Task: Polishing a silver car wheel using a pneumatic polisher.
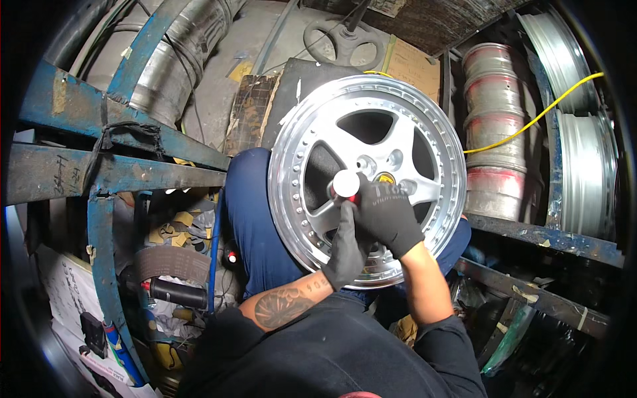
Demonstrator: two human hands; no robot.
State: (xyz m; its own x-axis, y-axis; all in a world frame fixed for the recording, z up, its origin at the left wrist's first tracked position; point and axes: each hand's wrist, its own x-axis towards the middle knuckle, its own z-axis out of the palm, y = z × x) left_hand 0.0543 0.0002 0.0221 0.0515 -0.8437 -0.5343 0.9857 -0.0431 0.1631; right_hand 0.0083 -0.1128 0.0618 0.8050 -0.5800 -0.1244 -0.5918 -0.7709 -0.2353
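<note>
A multi-piece car wheel rests face up across the lap, tilted against a dark padded support. It has five silver spokes, a polished outer lip and a ring of small bolts. Both hands wear black gloves and meet over the lower left spoke. My right hand is closed around a small handheld tool with a round white top and a red part below. My left hand holds it from beneath, thumb raised against the red part. The tool's lower end is hidden by the hands. A yellow centre cap shows beside the right hand.
Blue-painted steel frames stand close on the left. A sanding belt and a black cylindrical tool lie among scraps there. At right are stacked rim barrels, a yellow hose and a steel rail. A handwheel stands beyond.
</note>
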